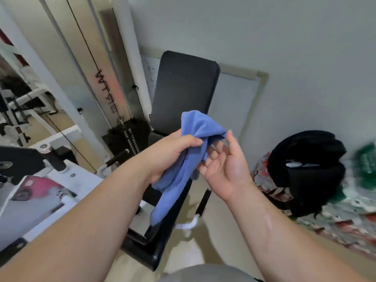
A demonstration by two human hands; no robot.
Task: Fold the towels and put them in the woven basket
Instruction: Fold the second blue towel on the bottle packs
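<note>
Head camera view, looking forward and down in a home gym corner: two bare forearms reach out from the bottom of the frame and meet in the middle. The left hand (171, 151) grips a blue towel (179, 180), fingers and thumb curled round its bunched middle. The towel is held in the air in front of the person. Its upper part puffs up in a crumpled fold above the fist and its lower part hangs loose towards the floor. The right hand (225, 165) is just beside it, palm turned up, fingers spread and relaxed, thumb pointing up. It holds nothing, though the fingertips lie against the towel's right edge, partly tucked under the cloth. Behind the hands stands a weight bench (183, 88) with a black padded backrest tilted upright, its dark frame running down to the pale floor (211, 237). Left of the bench is a black weight stack (130, 139) with a thin cable rising from it along a metal upright. A pale framed board (234, 102) leans on the grey wall (284, 47) behind the bench. At the right, a black heap (309, 169), either a bag or clothing, rests on a patterned red and green cloth (335, 222), and a blurred green shape (366, 165) sits at the frame's edge
</note>
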